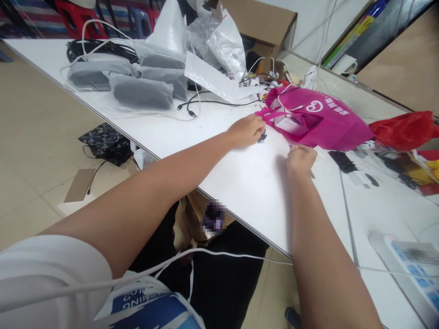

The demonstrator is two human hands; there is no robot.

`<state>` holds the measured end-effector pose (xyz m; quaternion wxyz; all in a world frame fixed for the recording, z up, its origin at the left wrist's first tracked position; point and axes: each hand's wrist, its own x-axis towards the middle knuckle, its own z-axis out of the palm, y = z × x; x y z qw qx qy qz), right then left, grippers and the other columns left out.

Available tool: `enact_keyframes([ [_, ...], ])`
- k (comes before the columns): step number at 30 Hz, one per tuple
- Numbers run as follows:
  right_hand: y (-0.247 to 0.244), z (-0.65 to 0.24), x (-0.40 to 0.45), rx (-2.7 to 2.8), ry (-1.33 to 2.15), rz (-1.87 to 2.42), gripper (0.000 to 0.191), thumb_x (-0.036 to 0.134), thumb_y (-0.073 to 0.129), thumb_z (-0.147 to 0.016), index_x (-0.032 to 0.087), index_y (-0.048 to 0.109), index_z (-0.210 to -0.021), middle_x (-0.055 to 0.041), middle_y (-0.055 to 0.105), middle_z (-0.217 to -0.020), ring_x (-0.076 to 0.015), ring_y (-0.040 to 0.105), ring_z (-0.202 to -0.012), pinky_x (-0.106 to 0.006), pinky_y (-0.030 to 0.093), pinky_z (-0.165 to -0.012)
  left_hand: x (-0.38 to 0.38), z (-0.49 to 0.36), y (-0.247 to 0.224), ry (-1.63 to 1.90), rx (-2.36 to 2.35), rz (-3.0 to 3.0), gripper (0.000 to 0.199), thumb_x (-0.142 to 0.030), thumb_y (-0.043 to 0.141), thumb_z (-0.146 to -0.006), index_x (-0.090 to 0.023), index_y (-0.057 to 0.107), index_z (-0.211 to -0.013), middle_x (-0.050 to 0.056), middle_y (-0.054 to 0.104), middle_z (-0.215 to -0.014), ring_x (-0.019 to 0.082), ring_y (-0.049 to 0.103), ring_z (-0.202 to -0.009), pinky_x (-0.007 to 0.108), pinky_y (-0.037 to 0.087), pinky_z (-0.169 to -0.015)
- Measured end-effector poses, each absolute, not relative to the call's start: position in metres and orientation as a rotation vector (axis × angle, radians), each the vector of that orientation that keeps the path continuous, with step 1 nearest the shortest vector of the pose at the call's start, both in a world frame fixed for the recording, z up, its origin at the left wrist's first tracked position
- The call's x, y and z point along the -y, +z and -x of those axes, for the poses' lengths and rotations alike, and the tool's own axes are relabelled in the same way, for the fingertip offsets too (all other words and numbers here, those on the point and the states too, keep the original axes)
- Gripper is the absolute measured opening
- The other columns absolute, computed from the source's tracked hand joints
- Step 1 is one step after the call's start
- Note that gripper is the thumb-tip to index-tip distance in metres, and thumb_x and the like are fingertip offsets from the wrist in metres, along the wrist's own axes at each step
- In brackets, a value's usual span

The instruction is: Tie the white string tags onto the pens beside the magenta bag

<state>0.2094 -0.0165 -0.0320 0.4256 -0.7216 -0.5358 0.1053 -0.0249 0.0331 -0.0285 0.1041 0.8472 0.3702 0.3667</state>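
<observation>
Left hand (246, 131) curled at small dark pieces (262, 136) on bench (240, 178); right hand (302, 157) curled near magenta bag (346, 130). Either grip's hold: cannot tell. Handling seems unfinished; amount done or left, unclear.

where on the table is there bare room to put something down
Bare tabletop shows between the left forearm and right forearm, down to the near edge. A smaller patch lies between the grey packages and left forearm. Crowded: around the pink bag and the plastic wrapping behind.
</observation>
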Motion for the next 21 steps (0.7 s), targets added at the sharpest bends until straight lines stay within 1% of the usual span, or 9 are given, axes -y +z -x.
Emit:
enact_keyframes([
  [2, -0.034, -0.203, 0.018, 1.353, 0.212, 1.814, 0.020, 0.008, 0.052, -0.078, 0.023, 0.064, -0.076, -0.0034, 0.070, -0.082, -0.0234, 0.069, -0.088, -0.040, 0.057, -0.096, -0.033, 0.024, -0.031, 1.035, -1.054, -2.569, 0.025, -0.014, 0.060, -0.089, -0.024, 0.082, -0.092, 0.013, 0.082, -0.117, 0.033, 0.069, -0.123, 0.049, 0.053, -0.110],
  [4, -0.037, -0.194, 0.018, 1.502, 0.161, 1.770, 0.032, 0.010, 0.052, -0.081, 0.022, 0.078, -0.095, -0.0078, 0.083, -0.109, -0.0272, 0.075, -0.114, -0.045, 0.054, -0.118, -0.032, 0.022, -0.033, 0.993, -1.047, -2.616, 0.024, -0.013, 0.063, -0.085, -0.023, 0.084, -0.091, 0.013, 0.082, -0.118, 0.034, 0.068, -0.124, 0.050, 0.052, -0.111],
  [5, -0.039, -0.191, 0.017, 1.610, 0.147, 1.725, 0.040, 0.010, 0.051, -0.084, 0.021, 0.082, -0.107, -0.0099, 0.084, -0.123, -0.0286, 0.074, -0.126, -0.048, 0.050, -0.126, -0.031, 0.022, -0.033, 0.976, -1.047, -2.633, 0.024, -0.014, 0.064, -0.085, -0.023, 0.085, -0.091, 0.013, 0.082, -0.119, 0.034, 0.068, -0.124, 0.050, 0.052, -0.111],
  [7, -0.043, -0.186, 0.013, 1.794, 0.139, 1.647, 0.053, 0.011, 0.051, -0.088, 0.019, 0.083, -0.129, -0.0131, 0.081, -0.146, -0.0301, 0.069, -0.145, -0.051, 0.043, -0.135, -0.031, 0.021, -0.034, 0.958, -1.038, -2.653, 0.023, -0.015, 0.064, -0.085, -0.022, 0.085, -0.092, 0.012, 0.082, -0.118, 0.033, 0.068, -0.122, 0.049, 0.052, -0.111],
  [9, -0.049, -0.186, 0.008, 1.903, 0.138, 1.610, 0.060, 0.011, 0.050, -0.091, 0.016, 0.080, -0.142, -0.0165, 0.075, -0.159, -0.0312, 0.064, -0.155, -0.053, 0.040, -0.139, -0.031, 0.020, -0.035, 0.960, -1.013, -2.658, 0.023, -0.015, 0.064, -0.086, -0.022, 0.085, -0.091, 0.012, 0.082, -0.116, 0.031, 0.069, -0.120, 0.048, 0.052, -0.111],
  [11, -0.053, -0.188, 0.003, 1.959, 0.133, 1.601, 0.061, 0.012, 0.048, -0.094, 0.014, 0.078, -0.147, -0.0186, 0.071, -0.164, -0.0322, 0.062, -0.159, -0.055, 0.039, -0.140, -0.033, 0.020, -0.037, 0.973, -0.983, -2.660, 0.022, -0.013, 0.064, -0.086, -0.021, 0.084, -0.090, 0.012, 0.082, -0.114, 0.030, 0.070, -0.117, 0.047, 0.053, -0.110],
  [15, -0.058, -0.192, -0.001, 2.042, 0.140, 1.593, 0.063, 0.020, 0.045, -0.099, 0.018, 0.075, -0.155, -0.0145, 0.068, -0.169, -0.0327, 0.057, -0.164, -0.061, 0.038, -0.141, -0.037, 0.021, -0.038, 0.981, -0.966, -2.661, 0.022, -0.012, 0.064, -0.087, -0.020, 0.084, -0.091, 0.013, 0.081, -0.113, 0.030, 0.071, -0.114, 0.045, 0.055, -0.108],
  [18, -0.057, -0.191, 0.000, 2.083, 0.137, 1.654, 0.067, 0.025, 0.044, -0.101, 0.019, 0.070, -0.162, -0.0132, 0.063, -0.174, -0.0379, 0.052, -0.168, -0.068, 0.038, -0.140, -0.037, 0.021, -0.039, 0.981, -0.983, -2.646, 0.022, -0.011, 0.064, -0.089, -0.020, 0.083, -0.094, 0.013, 0.081, -0.113, 0.030, 0.071, -0.115, 0.045, 0.055, -0.107],
  [21, -0.053, -0.187, 0.001, 2.113, 0.124, 1.723, 0.070, 0.026, 0.043, -0.102, 0.020, 0.066, -0.168, -0.0124, 0.057, -0.179, -0.0421, 0.049, -0.170, -0.073, 0.039, -0.138, -0.037, 0.021, -0.040, 0.981, -0.984, -2.646, 0.021, -0.011, 0.064, -0.089, -0.020, 0.082, -0.091, 0.014, 0.080, -0.113, 0.030, 0.071, -0.112, 0.045, 0.055, -0.106],
])
